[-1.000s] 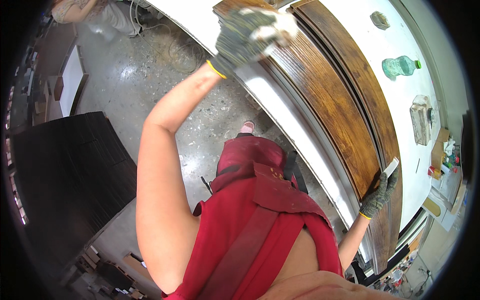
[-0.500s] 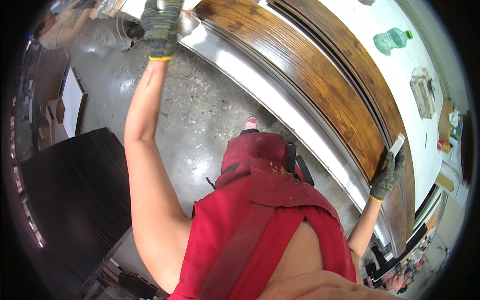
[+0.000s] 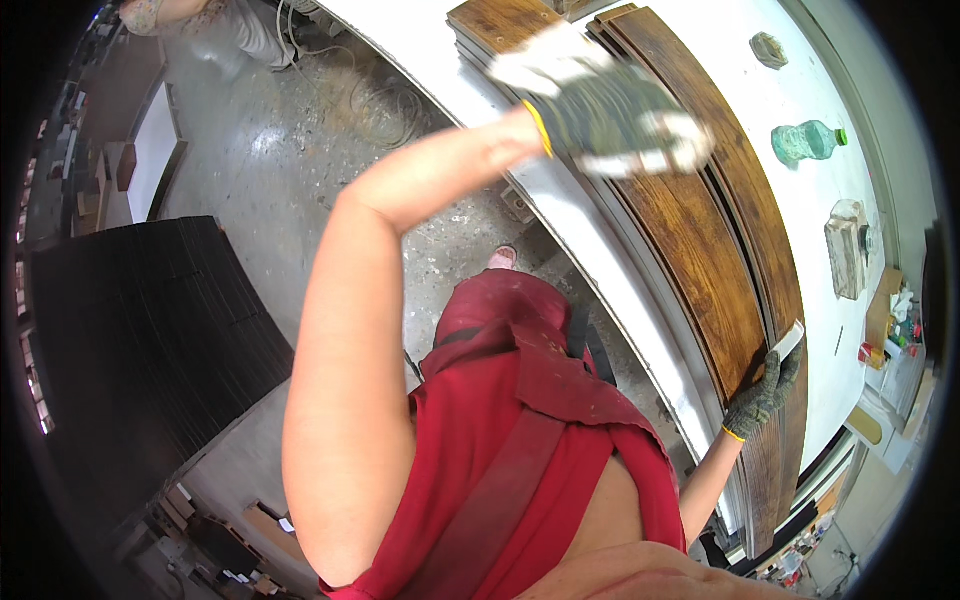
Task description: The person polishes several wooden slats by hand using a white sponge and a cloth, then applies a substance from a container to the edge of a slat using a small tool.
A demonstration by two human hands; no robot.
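Note:
My left hand (image 3: 625,115), in a dark striped knit glove with a yellow cuff, hovers over or touches the far half of a brown wood-grain plank (image 3: 690,245). It is blurred, closed on a bunched white thing (image 3: 555,58) that looks like a cloth and shows on both sides of the fingers. My right hand (image 3: 765,395), gloved alike, rests at the near end of the planks. Between its fingers stands a small flat white piece (image 3: 789,341), whose kind I cannot make out. A second stack of brown planks (image 3: 735,160) lies alongside, a dark gap between them.
The planks lie on a white-topped table (image 3: 800,235). Farther right on it are a green plastic bottle (image 3: 805,143), a worn pale block (image 3: 847,250) and a small greenish-brown object (image 3: 768,50). A stack of black panels (image 3: 160,350) stands at left. Another person's arm (image 3: 165,12) shows at far left.
My left hand has swung right and nearer, from beyond the plank's far end to above the planks. My right hand keeps its place on the planks. The whole view has shifted somewhat.

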